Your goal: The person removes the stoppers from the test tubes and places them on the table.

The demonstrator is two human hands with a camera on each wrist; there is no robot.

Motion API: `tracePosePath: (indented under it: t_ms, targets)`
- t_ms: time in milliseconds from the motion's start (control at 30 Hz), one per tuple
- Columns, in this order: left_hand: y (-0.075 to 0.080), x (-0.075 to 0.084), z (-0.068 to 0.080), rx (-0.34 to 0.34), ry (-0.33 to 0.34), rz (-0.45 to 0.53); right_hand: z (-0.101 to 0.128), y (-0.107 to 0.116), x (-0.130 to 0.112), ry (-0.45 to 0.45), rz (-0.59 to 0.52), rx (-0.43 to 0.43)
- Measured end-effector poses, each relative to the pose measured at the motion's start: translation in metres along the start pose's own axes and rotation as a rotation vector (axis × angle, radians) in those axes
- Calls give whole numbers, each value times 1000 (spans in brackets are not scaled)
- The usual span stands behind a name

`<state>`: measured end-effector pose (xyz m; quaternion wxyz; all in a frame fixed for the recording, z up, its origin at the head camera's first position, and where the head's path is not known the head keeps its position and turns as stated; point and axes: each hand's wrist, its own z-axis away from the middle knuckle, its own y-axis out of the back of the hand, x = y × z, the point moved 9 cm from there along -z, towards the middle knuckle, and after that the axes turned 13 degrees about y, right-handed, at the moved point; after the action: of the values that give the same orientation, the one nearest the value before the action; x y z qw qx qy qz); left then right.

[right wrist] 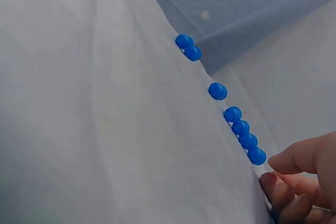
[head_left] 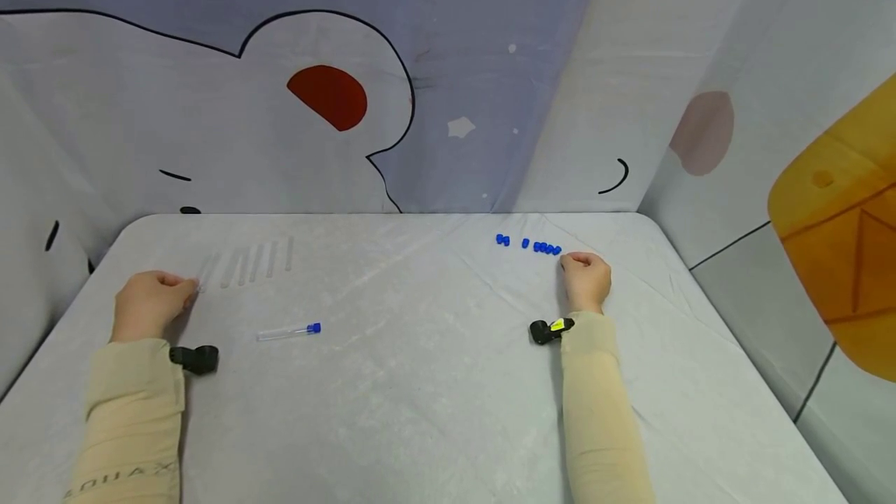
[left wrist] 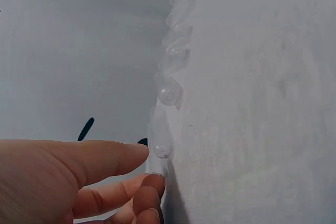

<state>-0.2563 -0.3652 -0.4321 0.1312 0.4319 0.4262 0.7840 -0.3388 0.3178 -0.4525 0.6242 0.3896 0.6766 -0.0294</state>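
Observation:
At the left end of a row of clear test tubes (head_left: 255, 261), my left hand (head_left: 152, 302) pinches the endmost tube (left wrist: 157, 167) between thumb and fingers. The thumb (left wrist: 123, 157) lies above that tube's end in the left wrist view. Blue caps (head_left: 544, 248) lie in a broken row at the far right of the table. My right hand (head_left: 586, 280) is beside the nearest cap (right wrist: 256, 156), its thumb and index fingertip slightly apart. Nothing shows between them in the right wrist view, and its other fingers are curled.
A capped tube (head_left: 288, 332) with a blue top lies on its side, nearer than the tube row. The white-covered table (head_left: 420, 379) meets a printed curtain (head_left: 455, 84) at the back. Another curtain (head_left: 742, 286) hangs along the right side.

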Motion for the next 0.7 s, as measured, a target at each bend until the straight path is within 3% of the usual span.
tracePosePath:
  t_ms: [200,500,700]
  targets:
    - [4,13,4,16,-43,-16,0,0,2,-6,-2,-17]
    - [6,68,35,-10,-339,-38,2,-2,-2,-25,-89,-56]
    - [7,102,66,-58,-538,-64,2,-9,-17,13,-171,-92]
